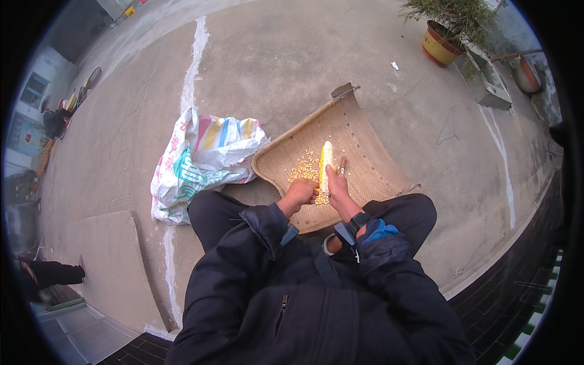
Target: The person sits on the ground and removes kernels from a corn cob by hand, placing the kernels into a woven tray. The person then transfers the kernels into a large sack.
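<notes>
Between my legs lies a woven winnowing basket (pixel 365 137) with loose corn kernels (pixel 303 171) in it, mostly left of the cob. My right hand (pixel 337 185) grips a partly shelled corn cob (pixel 326 157), held lengthwise over the basket. Its right part is bare and white, while yellow kernels remain along its left side. The curled fingers of my left hand (pixel 301 191) are at the lower left side of the cob; whether they hold anything is hidden. Just right of the cob, a small tool with a reddish-brown handle (pixel 343 162) shows beside my right hand.
A printed white woven sack (pixel 182 182) lies left of the basket on the concrete ground (pixel 283 64). A potted plant (pixel 440 45) stands at the upper right near a trough (pixel 490 91). One person (pixel 54 273) is at the lower left, another (pixel 54 121) farther off. A wire hanger (pixel 448 132) lies right.
</notes>
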